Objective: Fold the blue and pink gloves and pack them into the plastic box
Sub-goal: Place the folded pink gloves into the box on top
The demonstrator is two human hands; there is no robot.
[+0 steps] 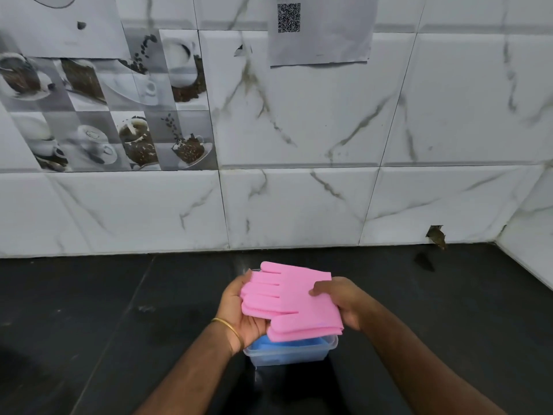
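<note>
- The pink gloves (291,298) are held stacked and flat, one on top of the other, fingers pointing left and the cuff end folded over on the right
- The left hand (239,313) is cupped under the finger end of the stack, palm up, with the thumb curled over the far left edge, so it's closed on the pink gloves from below; a thin gold bangle (229,327) is worn on that wrist
- The right hand (341,301) is clamped on the cuff end, thumb pressed on top and the rest of the fingers tucked underneath, so that one's gripping the pink gloves too
- The stack is held right above the plastic box (288,353), low enough that the near edge of the pink looks like it's touching the rim, though actual contact can't be made out
- The clear plastic box is sat on the black countertop (89,310), roughly mid-width and a fair bit in from the back edge where the counter meets the wall
- The blue gloves (296,344) are already seen inside the box, showing blue through the near wall and just under the pink
- A sheet of paper with a QR code (288,18) is stuck up on the marble-look tiled wall (329,130), and a panel of coffee-cup picture tiles (113,109) is set into it on the left
</note>
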